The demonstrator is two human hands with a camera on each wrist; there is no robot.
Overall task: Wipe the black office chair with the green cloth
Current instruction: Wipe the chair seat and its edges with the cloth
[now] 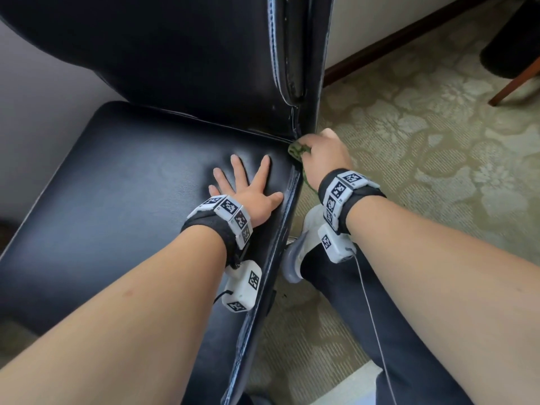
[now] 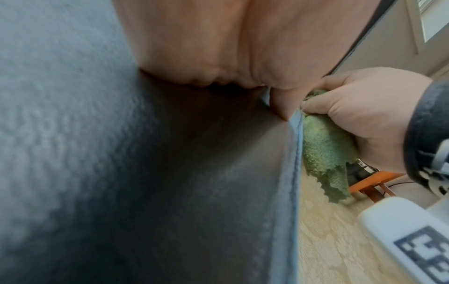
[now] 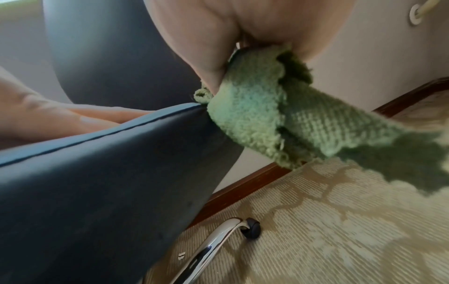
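Note:
The black office chair's seat (image 1: 117,182) fills the left of the head view, its backrest (image 1: 190,59) rising behind. My left hand (image 1: 248,185) lies flat on the seat with fingers spread, near the right edge. My right hand (image 1: 324,153) grips the bunched green cloth (image 1: 296,149) and holds it against the seat's right side edge, close to the back corner. In the left wrist view the cloth (image 2: 323,149) hangs beside the seat's seam (image 2: 291,173). The right wrist view shows the cloth (image 3: 255,119) pressed on the seat's side panel (image 3: 109,173).
Patterned beige carpet (image 1: 423,141) covers the floor to the right. A dark wood baseboard (image 1: 394,42) runs along the wall. A wooden furniture leg (image 1: 517,80) stands at far right. My shoe (image 1: 304,247) and dark trouser leg are beside the chair. A chrome chair leg with a caster (image 3: 252,227) sits below.

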